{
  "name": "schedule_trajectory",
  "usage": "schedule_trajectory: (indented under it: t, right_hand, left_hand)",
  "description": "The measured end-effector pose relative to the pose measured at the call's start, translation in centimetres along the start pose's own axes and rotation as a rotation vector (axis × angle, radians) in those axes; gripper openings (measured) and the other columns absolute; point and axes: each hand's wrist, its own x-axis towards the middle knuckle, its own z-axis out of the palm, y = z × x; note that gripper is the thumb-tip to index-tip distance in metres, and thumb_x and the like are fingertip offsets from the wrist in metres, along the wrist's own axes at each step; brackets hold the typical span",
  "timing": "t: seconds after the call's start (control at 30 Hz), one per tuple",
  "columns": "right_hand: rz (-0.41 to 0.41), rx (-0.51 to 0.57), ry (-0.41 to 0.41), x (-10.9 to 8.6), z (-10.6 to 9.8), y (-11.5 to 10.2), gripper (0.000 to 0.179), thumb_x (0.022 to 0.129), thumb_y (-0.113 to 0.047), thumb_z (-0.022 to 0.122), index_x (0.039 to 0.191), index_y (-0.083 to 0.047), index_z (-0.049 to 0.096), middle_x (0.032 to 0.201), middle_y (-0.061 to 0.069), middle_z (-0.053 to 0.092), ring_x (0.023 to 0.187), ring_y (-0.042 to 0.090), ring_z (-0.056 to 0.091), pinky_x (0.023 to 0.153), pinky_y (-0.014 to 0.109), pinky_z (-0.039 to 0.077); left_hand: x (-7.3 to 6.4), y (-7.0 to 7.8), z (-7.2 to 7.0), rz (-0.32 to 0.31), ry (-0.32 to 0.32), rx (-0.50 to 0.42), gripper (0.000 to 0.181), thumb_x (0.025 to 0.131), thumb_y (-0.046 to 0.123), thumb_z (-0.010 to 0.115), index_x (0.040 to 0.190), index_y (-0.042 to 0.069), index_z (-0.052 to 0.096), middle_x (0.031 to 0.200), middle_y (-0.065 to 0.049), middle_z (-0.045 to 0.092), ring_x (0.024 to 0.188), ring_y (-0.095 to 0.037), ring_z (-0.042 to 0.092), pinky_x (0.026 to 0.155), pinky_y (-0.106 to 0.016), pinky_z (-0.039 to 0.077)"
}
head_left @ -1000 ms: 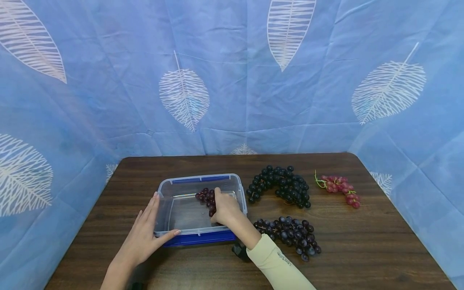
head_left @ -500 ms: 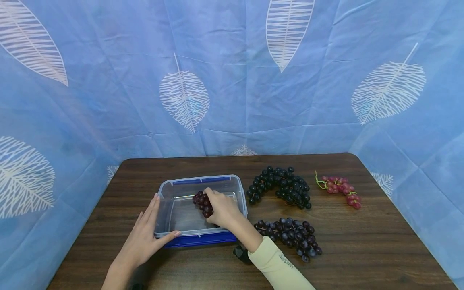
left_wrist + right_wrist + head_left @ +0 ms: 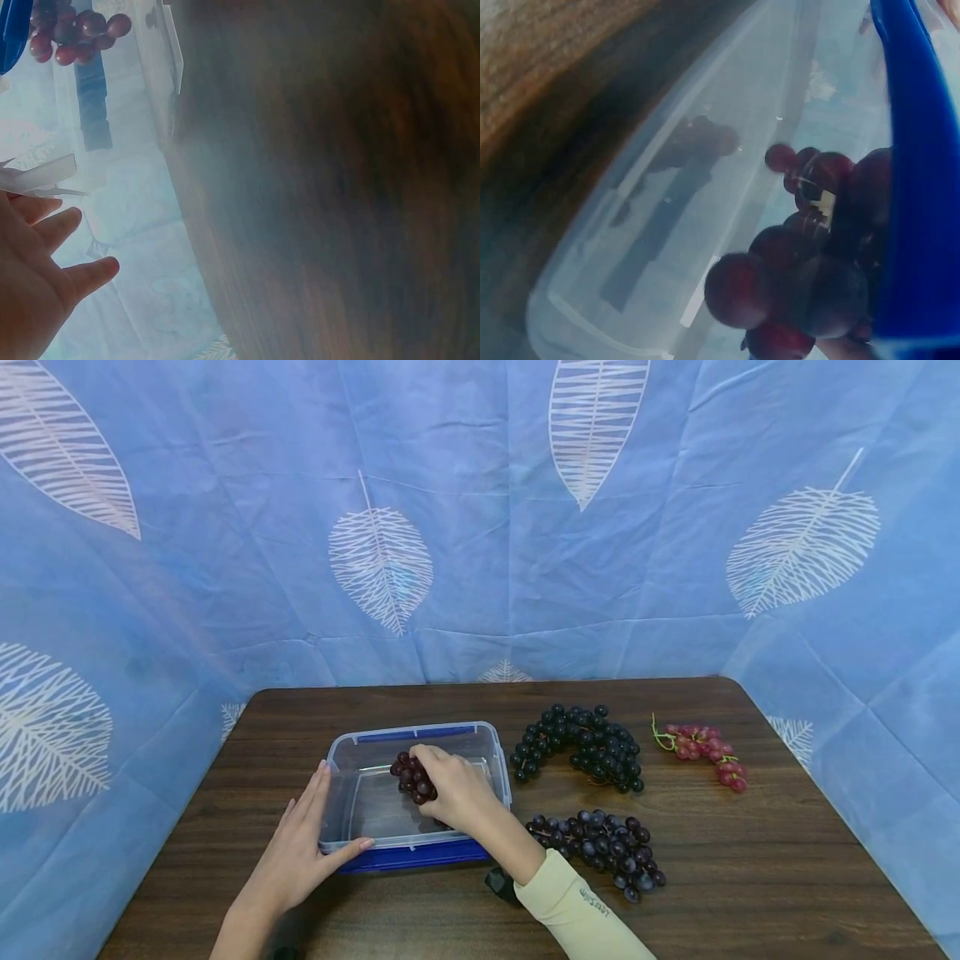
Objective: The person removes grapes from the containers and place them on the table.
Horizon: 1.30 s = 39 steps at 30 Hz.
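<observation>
My right hand [image 3: 459, 789] reaches into a clear plastic box [image 3: 375, 806] with blue clasps and grips a bunch of dark red grapes [image 3: 412, 778]. Thumb and fingers lie on either side of the bunch; its right part is hidden under the hand. In the right wrist view the grapes [image 3: 787, 292] hang inside the box, partly behind a blue clasp [image 3: 922, 172]. My left hand [image 3: 288, 852] rests at the box's left end, fingers straight along the outside and thumb on the front rim. The left wrist view shows its spread fingers [image 3: 90, 276] by the box wall.
Right of the box lie a green-black grape bunch [image 3: 600, 752], a purple-black bunch [image 3: 600, 847] near my right forearm, and a pink-red bunch [image 3: 705, 747] with green stems farther off. All rest on a dark wooden table [image 3: 750, 893]. A blue leaf-patterned cloth [image 3: 465, 568] hangs behind.
My right hand has moved left within the box, carrying the dark red grapes with it. The left hand and the other bunches stay where they were.
</observation>
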Motion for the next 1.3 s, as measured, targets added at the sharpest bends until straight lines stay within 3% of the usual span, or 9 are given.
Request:
schedule_trajectory:
  t: [0.47,0.83,1.3]
  right_hand:
    - [-0.085,-0.139,0.136,-0.2,-1.8,-1.0,0.072,0.083,-0.031,0.093,0.145,-0.018,0.056,0.142,0.003,0.067,0.104,0.024,0.074,0.077,0.040,0.065]
    - [-0.113,-0.102,0.156,-0.4,-3.3,-1.7,0.069,0.084,-0.028,0.092,0.142,-0.018,0.057,0.142,0.004,0.067,0.105,0.026,0.074,0.079,0.042,0.066]
    - [-0.154,-0.131,0.174,-1.8,-5.4,-3.2,0.072,0.082,-0.031,0.094,0.143,-0.017,0.059,0.140,0.005,0.068,0.103,0.026,0.075,0.075,0.039,0.066]
  left_hand:
    - [0.1,0.2,0.0,-0.019,0.000,0.008,0.119,0.091,0.060,0.075,0.170,0.006,0.005,0.174,-0.027,0.013,0.157,-0.052,0.021,0.119,-0.079,0.018]
    - [0.1,0.1,0.1,-0.006,0.002,0.010,0.119,0.091,0.060,0.075,0.170,0.006,0.005,0.174,-0.027,0.013,0.156,-0.053,0.022,0.118,-0.080,0.019]
    - [0.2,-0.1,-0.1,-0.009,-0.011,0.008,0.119,0.091,0.061,0.075,0.170,0.006,0.005,0.173,-0.029,0.016,0.156,-0.054,0.023,0.118,-0.080,0.019]
